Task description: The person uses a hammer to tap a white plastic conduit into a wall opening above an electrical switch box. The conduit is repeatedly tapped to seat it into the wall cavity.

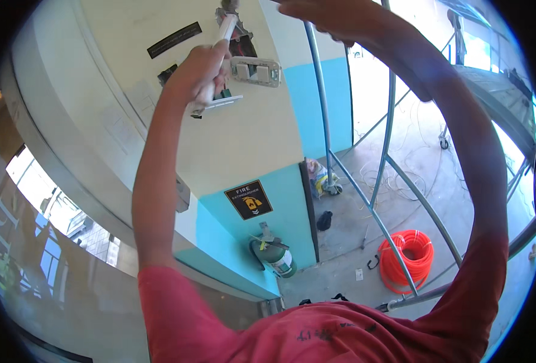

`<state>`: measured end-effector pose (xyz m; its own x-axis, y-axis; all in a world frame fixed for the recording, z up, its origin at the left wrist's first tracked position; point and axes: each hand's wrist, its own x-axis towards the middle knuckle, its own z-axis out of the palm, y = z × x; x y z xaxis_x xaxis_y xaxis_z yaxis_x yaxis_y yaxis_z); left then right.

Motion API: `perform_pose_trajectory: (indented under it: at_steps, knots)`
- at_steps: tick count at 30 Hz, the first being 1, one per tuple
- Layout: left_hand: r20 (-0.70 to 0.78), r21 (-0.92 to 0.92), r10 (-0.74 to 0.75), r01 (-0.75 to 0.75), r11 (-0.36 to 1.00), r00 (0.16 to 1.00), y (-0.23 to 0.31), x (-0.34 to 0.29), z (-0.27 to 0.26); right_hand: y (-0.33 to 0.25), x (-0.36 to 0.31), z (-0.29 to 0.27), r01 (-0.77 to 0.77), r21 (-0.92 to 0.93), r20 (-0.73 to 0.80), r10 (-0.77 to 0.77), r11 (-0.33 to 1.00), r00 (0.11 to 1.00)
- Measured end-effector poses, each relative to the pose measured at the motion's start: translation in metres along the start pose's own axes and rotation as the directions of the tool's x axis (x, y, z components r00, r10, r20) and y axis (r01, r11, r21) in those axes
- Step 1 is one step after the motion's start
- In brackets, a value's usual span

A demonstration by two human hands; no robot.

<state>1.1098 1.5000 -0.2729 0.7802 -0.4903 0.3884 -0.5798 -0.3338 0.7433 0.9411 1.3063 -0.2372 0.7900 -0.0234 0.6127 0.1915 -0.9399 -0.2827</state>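
Note:
My left hand (204, 75) is closed around a long white handle (226, 27) with a greyish head at the picture's upper edge; the tool's kind is unclear. Behind that handle is an open wall box (242, 45) with red inside. Just right of my left hand, a white double switch plate (256, 71) hangs off the wall. Below the hand a second white plate (222, 102) juts out, seen edge-on, with a green part behind it. My right hand (319, 15) is raised at the upper edge, partly cut off, fingers bent; what they hold, if anything, is hidden.
Metal scaffold tubes (391, 121) on wheels stand close on the right, under my right arm. Coiled orange tubing (395, 275) lies on the floor. A fire extinguisher (275, 259) hangs low on the wall beneath a black sign (248, 200). Glass (44, 254) borders the left.

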Motion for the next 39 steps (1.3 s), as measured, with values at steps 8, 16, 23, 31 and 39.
perform_pose_trajectory:
  at_steps: [8,16,23,31,39]
  knots:
    - [-0.187,-0.224,0.04,-0.082,0.971,0.982,-0.012,-0.009,-0.005,0.018,-0.057,0.025,-0.081,0.078,-0.172,0.094,0.994,0.981]
    - [-0.027,-0.466,-0.213,0.176,0.867,0.977,-0.101,-0.133,0.07,0.079,-0.195,0.114,-0.342,0.292,-0.049,0.371,0.893,0.927]
    - [0.163,-0.335,-0.386,0.419,0.844,0.908,-0.285,-0.257,0.211,0.231,-0.512,0.316,-0.624,-0.085,0.145,0.629,0.777,0.763]
    - [0.299,-0.138,-0.807,0.859,0.492,0.51,-0.415,-0.4,0.265,0.283,-0.681,0.383,-0.996,-0.066,0.479,0.877,0.063,0.024]
    - [0.18,-0.097,-0.832,0.851,0.515,0.524,-0.394,-0.411,0.278,0.335,-0.681,0.384,-0.991,0.129,0.601,0.798,-0.046,0.042]
